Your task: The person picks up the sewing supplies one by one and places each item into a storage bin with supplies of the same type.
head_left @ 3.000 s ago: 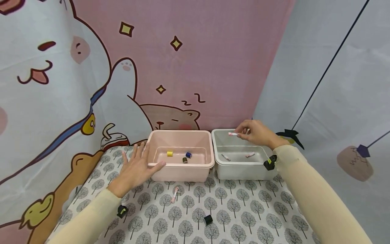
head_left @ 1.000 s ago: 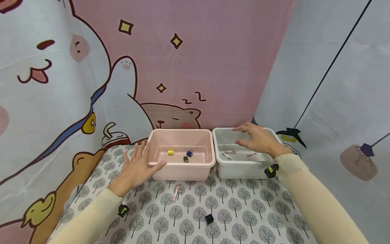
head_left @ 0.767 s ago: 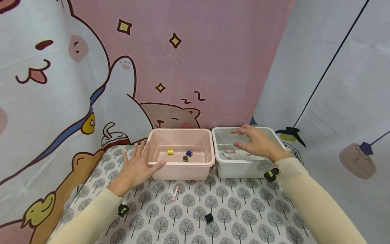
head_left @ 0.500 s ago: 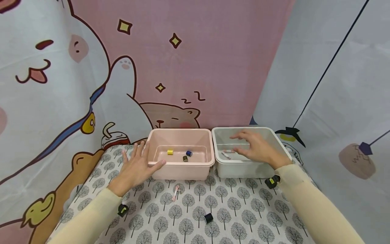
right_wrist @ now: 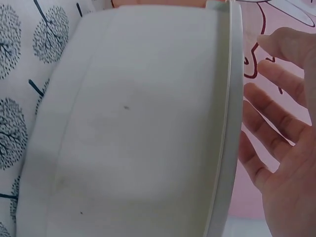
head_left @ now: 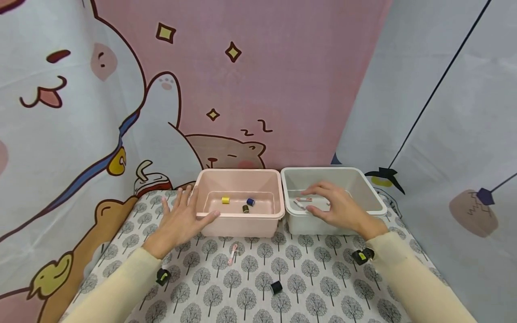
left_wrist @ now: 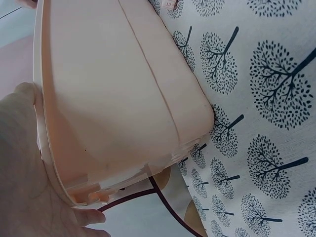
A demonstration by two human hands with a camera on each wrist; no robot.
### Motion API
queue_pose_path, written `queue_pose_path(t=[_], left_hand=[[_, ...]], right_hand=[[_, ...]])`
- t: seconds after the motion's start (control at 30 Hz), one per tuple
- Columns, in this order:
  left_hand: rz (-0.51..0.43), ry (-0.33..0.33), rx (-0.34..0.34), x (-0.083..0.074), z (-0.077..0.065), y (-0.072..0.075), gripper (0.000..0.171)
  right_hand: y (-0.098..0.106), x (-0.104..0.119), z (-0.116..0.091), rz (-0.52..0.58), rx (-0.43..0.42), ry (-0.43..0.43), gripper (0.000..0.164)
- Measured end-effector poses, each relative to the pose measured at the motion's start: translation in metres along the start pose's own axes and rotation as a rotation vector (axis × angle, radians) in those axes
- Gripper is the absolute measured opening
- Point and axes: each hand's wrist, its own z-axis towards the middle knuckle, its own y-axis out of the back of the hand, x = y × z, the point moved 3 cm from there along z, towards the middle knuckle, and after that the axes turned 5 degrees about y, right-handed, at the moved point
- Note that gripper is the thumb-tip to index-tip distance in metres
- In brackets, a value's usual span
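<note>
My left hand (head_left: 177, 222) rests with spread fingers at the left end of a pink plastic bin (head_left: 238, 226). In the left wrist view, its thumb and fingers lie along the bin's rim. Inside sit a yellow thread spool (head_left: 225, 200), a blue one (head_left: 251, 202) and a dark green one (head_left: 245, 209). Over the grey-white bin (head_left: 323, 226), my right hand (head_left: 339, 208) hangs with thumb and fingers apart, holding nothing. Beneath its fingertips lie small pinkish strips, one pink strip (head_left: 304, 199) near a paler strip (head_left: 299, 205); another is mostly hidden by the hand.
On the tree-print cloth (head_left: 226, 291) lie a pink folded strip (head_left: 232, 254), with printed figures like a tape measure's, and a black thread spool (head_left: 276, 287). The bins stand side by side against a cartoon-print backdrop (head_left: 282, 89).
Three seconds ago my right hand pinched a pinkish strip over the grey-white bin; that strip now lies inside. The right hand has opened and sunk lower. My left hand has stayed put.
</note>
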Motion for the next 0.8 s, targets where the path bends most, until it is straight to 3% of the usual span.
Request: queue_pose_path(t=[0.2,0.43,0.8], left_hand=[[-0.002,0.001,0.003,-0.001,0.000,0.001,0.119],[-0.006,0.000,0.004,-0.001,-0.001,0.001,0.119],[-0.003,-0.001,0.008,-0.002,-0.002,0.002,0.124]], right_hand=[[-0.003,0.015,-0.006,-0.030,-0.030,0.069,0.046],[-0.007,0.025,-0.010,0.024,-0.039,0.095,0.044],[-0.014,0.047,-0.017,0.014,-0.041,0.168,0.045]])
